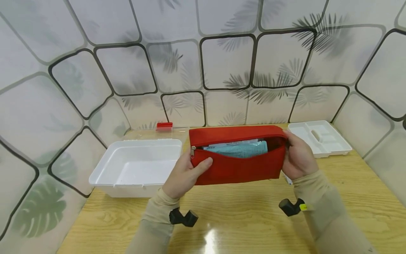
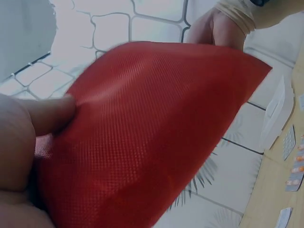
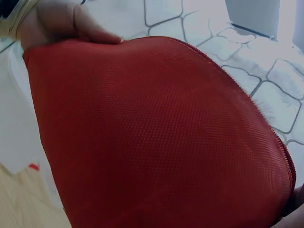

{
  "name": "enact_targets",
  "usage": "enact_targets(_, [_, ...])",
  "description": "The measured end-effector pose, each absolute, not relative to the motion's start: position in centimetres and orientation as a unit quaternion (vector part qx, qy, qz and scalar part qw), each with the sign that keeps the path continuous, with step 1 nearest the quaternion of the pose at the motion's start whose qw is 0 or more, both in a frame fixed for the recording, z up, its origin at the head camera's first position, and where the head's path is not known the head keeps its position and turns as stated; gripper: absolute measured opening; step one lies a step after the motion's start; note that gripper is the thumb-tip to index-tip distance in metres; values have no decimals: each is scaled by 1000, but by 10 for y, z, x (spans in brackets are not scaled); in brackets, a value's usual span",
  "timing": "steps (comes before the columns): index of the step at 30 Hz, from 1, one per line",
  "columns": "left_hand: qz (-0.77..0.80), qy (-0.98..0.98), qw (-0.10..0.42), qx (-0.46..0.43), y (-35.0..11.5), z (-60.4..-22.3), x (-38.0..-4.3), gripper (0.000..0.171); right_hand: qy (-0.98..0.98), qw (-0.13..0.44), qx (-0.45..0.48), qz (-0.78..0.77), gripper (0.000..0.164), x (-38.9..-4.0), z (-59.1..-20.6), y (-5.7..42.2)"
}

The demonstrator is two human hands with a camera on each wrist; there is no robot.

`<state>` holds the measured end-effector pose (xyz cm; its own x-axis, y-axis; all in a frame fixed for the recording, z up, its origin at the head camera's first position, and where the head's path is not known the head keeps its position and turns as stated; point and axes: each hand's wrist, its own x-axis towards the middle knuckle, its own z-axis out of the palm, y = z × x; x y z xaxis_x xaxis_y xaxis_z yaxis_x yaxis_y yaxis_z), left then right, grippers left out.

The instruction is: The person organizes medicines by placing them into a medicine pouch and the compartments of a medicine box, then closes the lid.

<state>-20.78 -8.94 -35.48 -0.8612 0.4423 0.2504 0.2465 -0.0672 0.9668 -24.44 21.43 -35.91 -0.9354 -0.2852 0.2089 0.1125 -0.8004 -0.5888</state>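
Note:
A red zippered pouch (image 1: 238, 171) is held up over the table, its mouth gaping toward the head camera. Inside lies a light-blue printed packet (image 1: 242, 150) with a paler one behind it. My left hand (image 1: 187, 173) grips the pouch's left end, thumb across the front just below the zipper pull (image 1: 192, 151). At the other end, my right hand (image 1: 300, 155) holds the right side, its fingers partly hidden by the fabric. Both wrist views are mostly filled by the pouch's red woven cloth (image 2: 128, 123).
To the left stands a white box (image 1: 127, 191), its clear lid with a red latch (image 1: 164, 125) tipped back. A white compartment tray (image 1: 338, 153) sits at the back right. Blister packs (image 2: 296, 168) lie on the wooden table (image 1: 241, 218). Patterned fabric walls enclose the back and sides.

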Motion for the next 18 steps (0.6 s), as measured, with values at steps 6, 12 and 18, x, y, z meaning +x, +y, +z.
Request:
enact_targets(6, [702,674,50,225,-84,-358,-209,41,406,37,-104,-907,25,-250,-365,214])
enact_targets(12, [693,696,2,189,-79,-363,-210,43,512,-91,-24,-854,17,-248,-359,205])
enact_targets(18, [685,707,-53,167,-71,-363,-207,42,610,-182,-87,-766,10,-228,-350,184])
